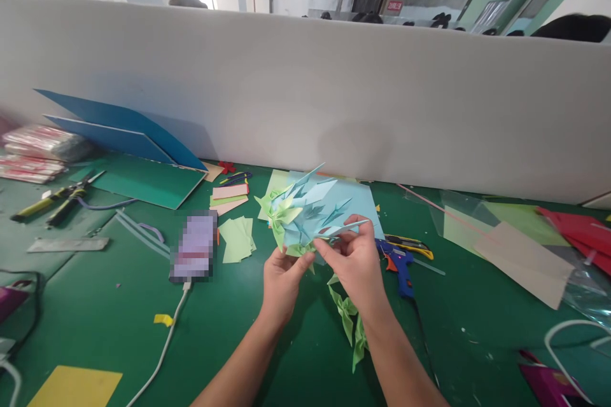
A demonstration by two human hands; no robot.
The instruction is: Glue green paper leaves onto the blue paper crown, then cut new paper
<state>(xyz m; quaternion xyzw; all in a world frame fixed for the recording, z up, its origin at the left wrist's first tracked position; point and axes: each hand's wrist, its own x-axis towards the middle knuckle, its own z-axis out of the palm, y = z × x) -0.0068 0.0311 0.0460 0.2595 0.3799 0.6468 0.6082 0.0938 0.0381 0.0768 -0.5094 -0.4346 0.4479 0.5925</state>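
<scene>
Between my hands is a folded paper flower cluster, with pale blue pointed petals and light green leaf-like pieces at its left and lower side. My left hand grips its lower green part, thumb on top and fingers curled beneath. From the right, my right hand pinches the cluster's lower edge, its thumb close to the left thumb. Below my right wrist, more green folded paper pieces lie on the table, partly hidden by the forearm. Light blue paper lies behind the cluster.
A blue glue gun lies right of my hands beside a yellow cutter. Left are green paper slips, a blurred phone on a cable, and pliers. A white partition bounds the green table.
</scene>
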